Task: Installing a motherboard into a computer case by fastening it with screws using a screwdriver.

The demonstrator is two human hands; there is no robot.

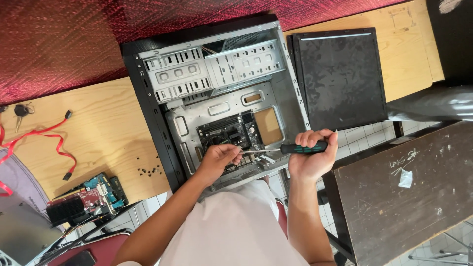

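**Head view: two hands at a screwdriver over an open computer case**

Head view looks straight down on an open computer case (pixel 217 93) lying on its side on a wooden desk (pixel 108 133), its near end reaching the desk's near edge in front of the person.

The right hand (pixel 310 157) is curled in a fist around the black-and-green handle of a screwdriver (pixel 290 148), fingers pressed together over the grip. The tool lies nearly level, its metal shaft running left towards the left hand (pixel 219 158). That hand sits at the near edge of the case, its fingertips (pixel 237 153) drawn together around the tip of the shaft; whether they pinch a screw there is too small to tell.

Just beyond the left hand, a dark motherboard (pixel 229 130) is seated on the floor of the case. The grey drive bays (pixel 212 69) fill the far end of the case.

Beside the case on the right, the black side panel (pixel 342 79) lies flat, reaching the desk's right part. On the left part of the desk, a red flat cable (pixel 49 140) curls near the left edge, a scatter of small dark screws (pixel 148 170) lies just beside the case, and an expansion card with a black heatsink (pixel 84 199) overhangs the near-left corner. A set of keys (pixel 19 111) rests at the far-left edge. A second, dark scuffed table (pixel 419 192) stands to the lower right, apart from the desk.
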